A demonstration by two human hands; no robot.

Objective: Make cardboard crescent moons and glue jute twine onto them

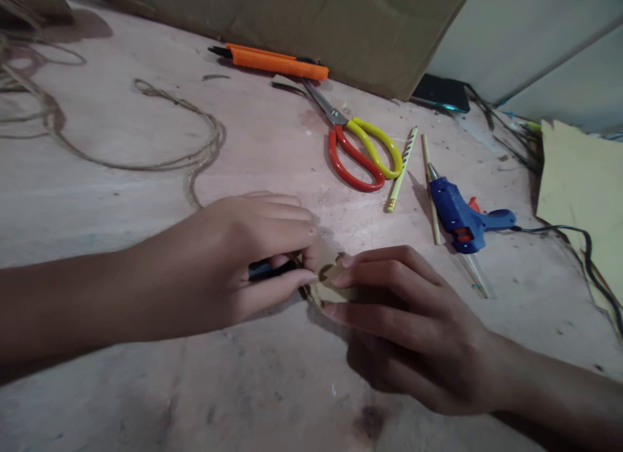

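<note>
My left hand (263, 257) is closed, thumb and forefinger pinching twine (311, 295) against the edge of a small tan cardboard piece (343, 291). A dark object (267, 269) shows in the gap between its thumb and fingers; I cannot make out what it is. From the right, my right hand (413, 309) grips the same cardboard piece, its fingertips at the twine-covered edge. Much of the piece is hidden by both hands. A long tail of the twine runs out from behind my left hand to the far left of the table.
Beyond my hands lie scissors (357, 147) with red and yellow handles, a pencil (403, 169), a thin stick (431, 192) and a blue glue gun (462, 215) with its cord. An orange-wrapped pen (277, 62) lies before a large cardboard panel (292, 17). A phone (442, 93) lies behind.
</note>
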